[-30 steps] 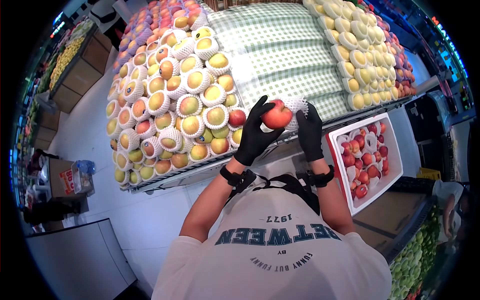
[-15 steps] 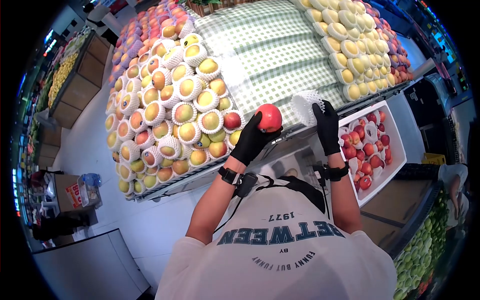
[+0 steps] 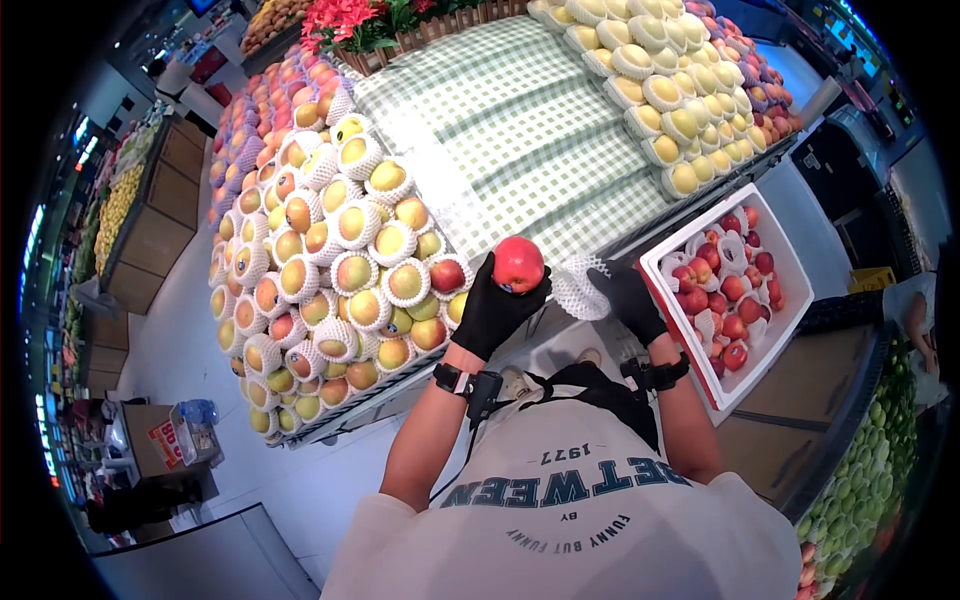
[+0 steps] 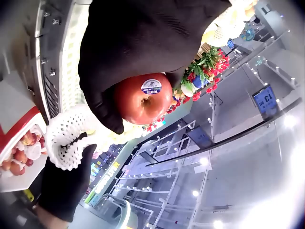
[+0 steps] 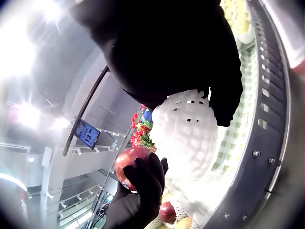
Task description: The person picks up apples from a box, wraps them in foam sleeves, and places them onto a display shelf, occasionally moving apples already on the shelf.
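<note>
In the head view a bare red apple (image 3: pixel 518 262) sits in the black-gloved left hand (image 3: pixel 490 318), its fingers and thumb curled round the fruit. A label sticker (image 4: pixel 151 86) beside the dimple shows in the left wrist view. To the right, the gloved right hand (image 3: pixel 632 300) pinches a white foam net sleeve (image 3: pixel 582 288) by its edge. That sleeve (image 5: pixel 186 136) hangs open-mouthed below the right fingers in the right wrist view, apart from the apple. Both hands are at the front edge of the display stand, beside a green checked cloth (image 3: pixel 530 130).
Apples in foam nets (image 3: pixel 355 270) are piled to the left on the stand. Yellow netted fruit (image 3: pixel 665 95) lies at the right. A white foam box (image 3: pixel 655 268) of red apples stands close by the right hand. Red flowers (image 3: pixel 340 20) line the back.
The right hand has drawn the foam net sleeve away from the apple, then lowered beside the stand's edge. The left hand keeps the apple, now turned dimple-up. The head view has shifted.
</note>
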`<state>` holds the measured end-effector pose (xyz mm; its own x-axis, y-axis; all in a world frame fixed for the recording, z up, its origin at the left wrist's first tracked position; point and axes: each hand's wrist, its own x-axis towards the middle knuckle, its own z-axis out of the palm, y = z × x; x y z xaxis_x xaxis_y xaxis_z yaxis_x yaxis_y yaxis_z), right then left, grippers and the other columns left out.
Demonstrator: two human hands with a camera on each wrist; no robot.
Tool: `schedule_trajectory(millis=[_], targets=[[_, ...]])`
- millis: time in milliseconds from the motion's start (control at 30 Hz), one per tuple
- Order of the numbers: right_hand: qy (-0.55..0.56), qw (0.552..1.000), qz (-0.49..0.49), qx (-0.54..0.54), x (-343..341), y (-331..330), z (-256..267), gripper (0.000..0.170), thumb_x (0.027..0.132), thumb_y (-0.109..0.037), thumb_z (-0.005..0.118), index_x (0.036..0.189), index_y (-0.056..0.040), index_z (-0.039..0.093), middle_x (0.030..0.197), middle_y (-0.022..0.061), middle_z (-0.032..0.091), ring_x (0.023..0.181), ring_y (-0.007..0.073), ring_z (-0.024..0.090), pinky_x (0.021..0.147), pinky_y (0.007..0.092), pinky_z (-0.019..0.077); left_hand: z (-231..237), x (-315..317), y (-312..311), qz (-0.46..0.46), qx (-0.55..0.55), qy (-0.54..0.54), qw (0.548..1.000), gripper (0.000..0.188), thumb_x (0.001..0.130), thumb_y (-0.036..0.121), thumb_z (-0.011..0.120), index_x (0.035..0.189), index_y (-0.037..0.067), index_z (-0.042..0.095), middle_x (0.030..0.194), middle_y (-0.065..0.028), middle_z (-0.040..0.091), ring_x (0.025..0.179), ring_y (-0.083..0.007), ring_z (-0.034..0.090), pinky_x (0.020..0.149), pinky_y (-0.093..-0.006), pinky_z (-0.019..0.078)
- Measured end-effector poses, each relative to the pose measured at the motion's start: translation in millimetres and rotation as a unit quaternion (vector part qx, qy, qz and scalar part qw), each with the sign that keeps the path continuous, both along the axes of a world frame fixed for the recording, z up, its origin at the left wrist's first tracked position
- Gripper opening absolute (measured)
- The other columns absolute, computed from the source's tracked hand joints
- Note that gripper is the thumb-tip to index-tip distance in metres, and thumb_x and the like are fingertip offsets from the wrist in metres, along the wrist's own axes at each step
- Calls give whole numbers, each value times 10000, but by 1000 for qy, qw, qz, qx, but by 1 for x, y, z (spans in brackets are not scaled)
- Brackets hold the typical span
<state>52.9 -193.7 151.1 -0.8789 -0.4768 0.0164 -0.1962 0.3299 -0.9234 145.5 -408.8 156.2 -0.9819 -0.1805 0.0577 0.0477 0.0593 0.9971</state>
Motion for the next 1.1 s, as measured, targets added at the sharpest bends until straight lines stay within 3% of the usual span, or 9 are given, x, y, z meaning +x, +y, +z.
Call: schedule_trajectory(millis=[67,133,267,467,633,700,933,1033,1100], targets=[[25,999,-5,37,0,7,-1,342,850,-278,656,936,52,673,801,107,688,759,169,629,737,308,481,-1,1,6,-18,317,-22,948,527,829,97,664,1284,4,413,1155,-114,571,1051,-193,570,876,-309,493],[-8,998,-42,53,-1,13,-5,365,823,-311,676,902,46,684,757,130,682,707,183,628,697,322,483,-4,2,9,-20,407,-28,913,621,823,87,663,1358,12,357,1228,-127,532,1107,-208,545,923,-318,481],[-11,999,-51,15,-9,26,-23,387,793,-331,695,887,44,684,750,156,681,697,210,638,681,340,487,-6,1,13,13,128,-14,992,856,732,74,747,1446,41,274,1306,-126,479,1163,-209,509,955,-328,470],[-66,991,-23,111,-25,51,-7,408,791,-305,694,996,45,655,925,167,683,847,225,643,781,337,494,-9,-4,35,75,-119,-14,990,875,610,90,846,1360,30,399,1258,-108,532,1116,-203,548,953,-323,475],[-131,990,28,35,-37,95,-5,464,799,-307,690,1090,48,627,990,171,676,904,229,639,824,330,493,-17,-8,70,88,-114,17,989,822,567,60,868,1279,35,457,1191,-99,560,1078,-193,563,931,-326,489],[-113,990,5,88,-44,120,-18,495,781,-324,704,1088,56,626,970,175,680,881,220,643,809,319,496,-12,-17,85,79,-114,22,990,816,565,57,868,1272,36,462,1185,-98,561,1072,-193,564,927,-323,490],[-160,986,-27,36,-34,203,-36,480,750,-290,711,1073,55,627,945,198,672,859,260,652,790,333,502,-30,-33,133,59,-120,-66,989,694,676,148,805,1267,16,466,1177,-101,561,1065,-202,559,914,-325,474],[-37,986,-79,141,-24,240,-70,487,755,-293,705,1088,53,622,1008,202,663,909,286,647,828,349,498,-33,-38,155,31,-86,-85,992,645,711,173,779,1258,7,479,1158,-110,572,1040,-206,570,890,-322,479],[-76,981,-75,159,-21,265,-79,511,757,-321,699,1096,53,621,1057,209,651,965,302,635,869,358,489,-39,-42,168,30,-66,-96,993,642,698,214,807,1229,13,508,1139,-125,594,1013,-222,596,864,-335,497]])
